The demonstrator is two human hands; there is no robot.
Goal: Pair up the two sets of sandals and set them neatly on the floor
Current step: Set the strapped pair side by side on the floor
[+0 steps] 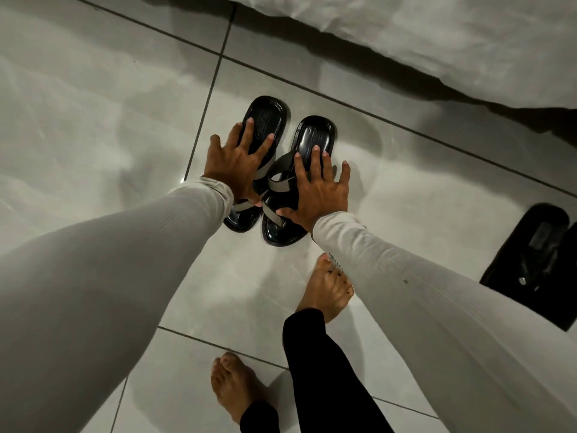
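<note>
Two glossy black sandals with grey crossed straps lie side by side on the pale floor tiles, heels pointing away from me. My left hand rests flat with spread fingers on the left sandal. My right hand lies flat, fingers spread, on the right sandal. Neither hand is closed around a sandal. Another black sandal with a small metal buckle lies apart at the right edge, partly cut off by the frame.
A white bedsheet hangs over the floor along the top right, with dark shadow under it. My bare feet stand just below the sandals. Glossy tile floor stretches to the left.
</note>
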